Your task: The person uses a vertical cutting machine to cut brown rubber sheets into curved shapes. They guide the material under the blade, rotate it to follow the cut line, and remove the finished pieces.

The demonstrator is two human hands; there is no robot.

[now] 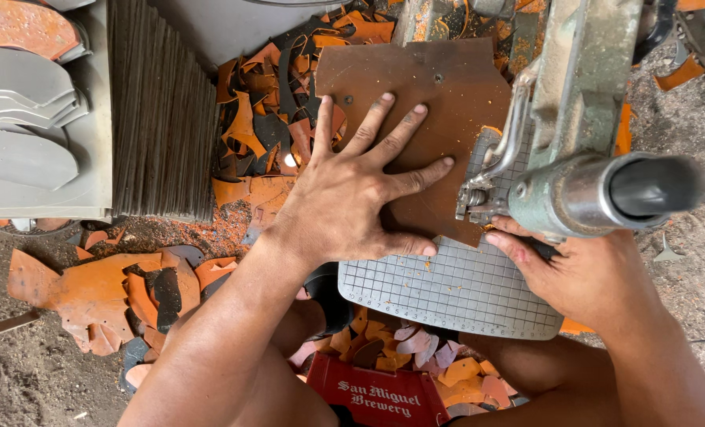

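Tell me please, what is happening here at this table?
A person presses the left hand flat on a brown sheet that lies on a gridded cutter bed. The right hand sits under the cutter handle, at the sheet's edge. Orange and black offcuts lie around.

A matt, rust-brown sheet (424,103) — stiff, faintly speckled, like board or leather — lies under the bare left hand (352,198). Below the sheet, the gridded cutter base (447,292) looks like dull grey metal, dusted with orange crumbs. Right of the sheet, the machine arm (582,71) is worn, pale-green painted metal ending in a smooth black handle (653,186). Left of the sheet lie orange-and-black offcuts (265,119) — dull and ragged — on rough, gritty ground (20,372). Below it sits a glossy red plastic crate (376,395).
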